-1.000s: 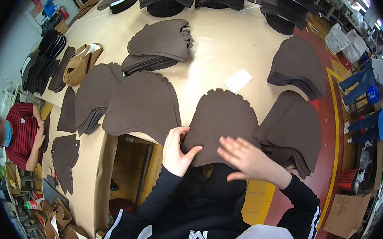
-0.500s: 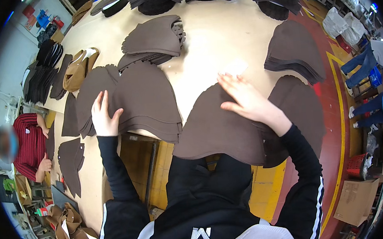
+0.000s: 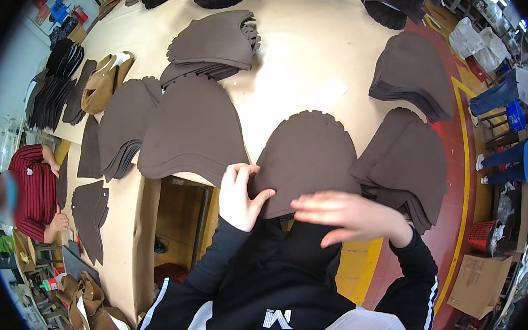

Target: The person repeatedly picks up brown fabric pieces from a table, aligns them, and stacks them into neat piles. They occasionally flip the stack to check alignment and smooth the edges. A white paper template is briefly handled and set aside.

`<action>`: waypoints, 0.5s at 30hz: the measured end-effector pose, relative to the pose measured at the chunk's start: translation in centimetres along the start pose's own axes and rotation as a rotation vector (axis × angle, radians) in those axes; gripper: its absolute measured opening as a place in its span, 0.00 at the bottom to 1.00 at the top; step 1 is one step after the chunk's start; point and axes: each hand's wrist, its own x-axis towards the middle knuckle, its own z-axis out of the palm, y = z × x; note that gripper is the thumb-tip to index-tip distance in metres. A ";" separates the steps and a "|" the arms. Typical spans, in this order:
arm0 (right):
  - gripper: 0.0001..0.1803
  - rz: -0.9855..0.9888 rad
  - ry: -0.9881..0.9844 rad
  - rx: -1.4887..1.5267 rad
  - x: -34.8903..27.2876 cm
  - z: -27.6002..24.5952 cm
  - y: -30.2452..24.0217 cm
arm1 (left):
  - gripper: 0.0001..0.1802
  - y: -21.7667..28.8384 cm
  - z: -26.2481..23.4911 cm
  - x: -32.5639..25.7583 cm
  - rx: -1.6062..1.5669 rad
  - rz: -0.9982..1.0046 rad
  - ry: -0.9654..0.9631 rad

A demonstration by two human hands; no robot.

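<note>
i'm pinching the near-left edge of the scalloped brown piece (image 3: pixel 306 158) with my left hand (image 3: pixel 240 198) — my right hand (image 3: pixel 342 218) hovering open, fingers spread. it looks light and floppy — best gripped by its edge.

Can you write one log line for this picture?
left hand: grips brown piece | right hand: over its near edge | table: brown stacks

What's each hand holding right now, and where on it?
Left hand pinches the brown scalloped-edge piece at its lower left edge. Right hand hovers blurred over its lower edge; grip cannot be told.
</note>
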 end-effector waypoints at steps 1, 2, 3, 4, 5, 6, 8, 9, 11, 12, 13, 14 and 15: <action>0.31 -0.003 0.078 -0.095 -0.1 -1.4 -0.2 | 0.25 0.3 -0.3 -0.1 -0.108 -0.073 -0.043; 0.30 0.036 0.168 -0.095 -0.4 -2.7 -0.4 | 0.22 0.5 -0.6 0.0 -0.222 -0.126 -0.072; 0.30 0.076 0.262 -0.097 -0.6 -3.9 -0.4 | 0.21 0.2 -1.5 0.3 -0.298 -0.195 -0.131; 0.28 0.116 0.346 -0.166 -0.5 -4.8 -0.2 | 0.23 -0.4 -2.5 0.9 -0.316 -0.170 -0.079; 0.26 0.158 0.405 -0.200 -0.5 -5.7 0.2 | 0.25 -1.3 -3.6 1.8 -0.352 -0.121 -0.022; 0.27 0.200 0.452 -0.216 -0.1 -6.3 1.1 | 0.28 -2.7 -5.3 2.9 -0.275 -0.143 0.011; 0.29 0.236 0.482 -0.323 1.1 -6.8 3.6 | 0.30 -6.1 -9.3 5.7 -0.131 -0.041 0.101; 0.32 0.231 0.461 -0.415 2.1 -6.6 5.2 | 0.31 -7.8 -11.0 7.1 -0.049 0.056 0.150; 0.37 0.195 0.349 -0.613 3.5 -4.5 7.5 | 0.32 -10.4 -13.7 9.0 0.174 -0.007 0.160; 0.40 0.161 0.258 -0.724 4.2 -3.1 8.3 | 0.32 -11.1 -14.5 9.0 0.330 -0.049 0.173; 0.42 0.195 0.100 -0.830 4.2 -1.5 8.3 | 0.32 -11.3 -14.8 8.5 0.436 0.071 0.202; 0.45 0.103 0.129 -0.738 4.1 -0.1 8.0 | 0.31 -10.9 -14.6 8.0 0.521 0.191 0.225; 0.48 0.112 0.039 -0.655 4.0 1.6 7.2 | 0.31 -10.2 -14.0 7.0 0.597 0.296 0.241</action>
